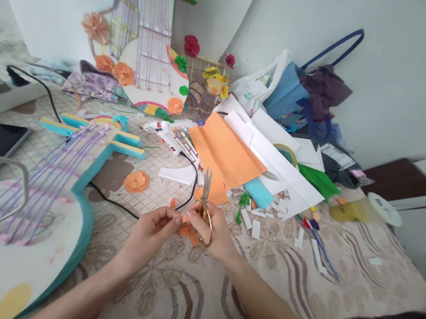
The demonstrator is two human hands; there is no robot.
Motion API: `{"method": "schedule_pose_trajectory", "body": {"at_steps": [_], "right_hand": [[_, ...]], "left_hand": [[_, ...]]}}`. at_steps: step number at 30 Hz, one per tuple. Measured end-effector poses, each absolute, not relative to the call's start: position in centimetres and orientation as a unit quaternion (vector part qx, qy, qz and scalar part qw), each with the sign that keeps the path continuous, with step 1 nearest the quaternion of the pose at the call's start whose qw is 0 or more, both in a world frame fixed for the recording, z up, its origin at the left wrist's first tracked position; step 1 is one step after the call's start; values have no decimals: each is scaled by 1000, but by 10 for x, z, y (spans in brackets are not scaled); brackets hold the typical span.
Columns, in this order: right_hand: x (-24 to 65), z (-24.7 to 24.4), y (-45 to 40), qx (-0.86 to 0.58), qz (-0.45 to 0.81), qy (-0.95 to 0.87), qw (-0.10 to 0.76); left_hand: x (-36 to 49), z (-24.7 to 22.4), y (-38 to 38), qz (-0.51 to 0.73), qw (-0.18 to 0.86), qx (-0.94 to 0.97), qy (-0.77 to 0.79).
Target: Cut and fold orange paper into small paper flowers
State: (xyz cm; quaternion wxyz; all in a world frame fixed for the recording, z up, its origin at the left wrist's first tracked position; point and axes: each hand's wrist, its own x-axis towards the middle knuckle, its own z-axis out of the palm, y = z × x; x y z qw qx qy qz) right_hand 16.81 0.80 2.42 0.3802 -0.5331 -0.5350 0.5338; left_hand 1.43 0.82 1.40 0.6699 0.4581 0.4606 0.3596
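My right hand (217,230) holds gold-handled scissors (206,192) with the blades pointing up and away from me. Between my two hands is a small piece of orange paper (189,233), part of it hanging below the fingers. The fingertips of my left hand (157,229) pinch at its left side. Beyond them lies a large orange paper sheet (228,148), with the scissor tips near its lower part. An orange paper flower (137,181) rests on the table to the left of my hands.
A guitar-shaped craft (81,210) with teal edges covers the left side. Behind stands another guitar shape (152,52) with paper flowers. A black cord (113,202) runs toward my hands from a glue gun (169,135). White scraps (256,229), bags (288,93) and a tape roll (385,209) are to the right.
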Motion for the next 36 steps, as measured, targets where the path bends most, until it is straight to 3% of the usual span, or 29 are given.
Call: {"method": "schedule_pose_trajectory", "body": {"at_steps": [19, 25, 36], "right_hand": [[168, 23, 7, -536, 500, -575, 364], [173, 22, 3, -487, 513, -598, 377], [176, 14, -8, -513, 395, -738, 191]], "left_hand": [[16, 14, 5, 357, 601, 512, 499], [13, 12, 10, 406, 709, 364, 447], [7, 13, 15, 507, 710, 265, 410]]}}
